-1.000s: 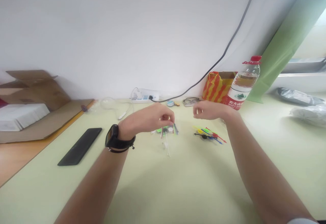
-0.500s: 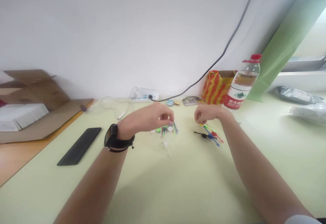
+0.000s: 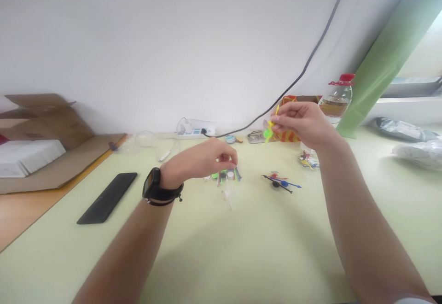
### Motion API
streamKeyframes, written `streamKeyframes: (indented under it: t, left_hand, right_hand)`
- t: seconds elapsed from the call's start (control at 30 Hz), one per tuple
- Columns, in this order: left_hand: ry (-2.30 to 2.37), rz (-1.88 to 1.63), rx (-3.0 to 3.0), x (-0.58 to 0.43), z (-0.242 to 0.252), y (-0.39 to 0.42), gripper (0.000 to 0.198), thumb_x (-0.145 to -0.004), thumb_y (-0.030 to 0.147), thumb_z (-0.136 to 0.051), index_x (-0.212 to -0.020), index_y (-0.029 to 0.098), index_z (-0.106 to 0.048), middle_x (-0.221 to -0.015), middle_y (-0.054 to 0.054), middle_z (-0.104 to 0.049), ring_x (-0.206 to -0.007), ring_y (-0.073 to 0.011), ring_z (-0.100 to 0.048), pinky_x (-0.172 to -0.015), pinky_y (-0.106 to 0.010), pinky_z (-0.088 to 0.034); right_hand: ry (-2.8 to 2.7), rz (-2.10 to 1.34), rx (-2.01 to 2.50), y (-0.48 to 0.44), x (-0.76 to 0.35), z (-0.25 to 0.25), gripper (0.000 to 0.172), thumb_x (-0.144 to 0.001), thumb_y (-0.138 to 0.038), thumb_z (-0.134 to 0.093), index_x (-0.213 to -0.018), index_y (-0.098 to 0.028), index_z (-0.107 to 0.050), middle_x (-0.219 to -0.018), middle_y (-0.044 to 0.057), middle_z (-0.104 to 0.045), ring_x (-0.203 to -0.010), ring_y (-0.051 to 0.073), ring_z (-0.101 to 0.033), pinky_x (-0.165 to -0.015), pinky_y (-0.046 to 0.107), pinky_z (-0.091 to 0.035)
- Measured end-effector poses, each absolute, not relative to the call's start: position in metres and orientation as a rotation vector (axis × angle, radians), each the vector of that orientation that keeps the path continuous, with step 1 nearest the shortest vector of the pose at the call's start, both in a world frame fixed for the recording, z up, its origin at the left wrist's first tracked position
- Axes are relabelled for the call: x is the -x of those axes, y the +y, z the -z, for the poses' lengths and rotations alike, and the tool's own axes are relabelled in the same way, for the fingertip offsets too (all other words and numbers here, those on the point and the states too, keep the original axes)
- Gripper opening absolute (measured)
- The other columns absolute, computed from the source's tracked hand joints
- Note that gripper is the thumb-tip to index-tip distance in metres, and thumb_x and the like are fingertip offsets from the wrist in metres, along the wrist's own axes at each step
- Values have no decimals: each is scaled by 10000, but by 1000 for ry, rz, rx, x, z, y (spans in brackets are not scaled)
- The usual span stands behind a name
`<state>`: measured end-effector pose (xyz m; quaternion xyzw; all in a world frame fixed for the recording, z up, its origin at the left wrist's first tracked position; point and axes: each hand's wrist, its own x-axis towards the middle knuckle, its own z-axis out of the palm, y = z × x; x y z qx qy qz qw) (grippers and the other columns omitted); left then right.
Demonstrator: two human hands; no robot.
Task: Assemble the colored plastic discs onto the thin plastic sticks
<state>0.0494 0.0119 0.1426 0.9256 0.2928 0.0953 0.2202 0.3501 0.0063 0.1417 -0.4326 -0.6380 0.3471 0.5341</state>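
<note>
My right hand is raised above the table, pinching a yellow plastic arrow spinner between thumb and fingers. A bright green round piece hangs just below it. My left hand, with a black watch on the wrist, is closed over a small pile of coloured plastic spinners; what its fingertips hold, if anything, is hidden. A clear piece sticks out in front of that pile. Below my right hand, a black arrow spinner, a blue one and a red one overlap on the table.
A clear bag with coloured pieces lies beside my right forearm. A water bottle and a striped bag stand behind it. Along the wall are a power strip and glasses. A black slab and cardboard box lie left.
My right hand has lifted up from the arrow spinners, taking the yellow one and the green piece with it. The spinners left behind have shifted slightly. My left hand has barely moved.
</note>
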Motion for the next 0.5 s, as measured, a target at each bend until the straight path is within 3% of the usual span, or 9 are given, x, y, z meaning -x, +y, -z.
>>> streamKeyframes:
  t: [0.3,0.5]
  left_hand:
    - [807,-344,-2584,-55,-147,9,199,-937,305,-587,-921,205,-759,-773,-24,-710,-637,-144,-599,-594,-259,-403]
    - [853,-353,-2563,-56,-151,6,213,-920,306,-569,-869,198,-745,-710,-21,-686,-570,-139,-574,-568,-266,-396]
  right_hand:
    - [-1653,-838,975,-11,-276,-146,356,-747,-491,-870,-836,-189,-705,-800,73,-761,-794,247,-759,-759,397,-657]
    - [-1805,-717,1106,-7,-269,-138,337,-796,-503,-813,-809,-184,-704,-805,51,-740,-654,169,-682,-580,298,-554]
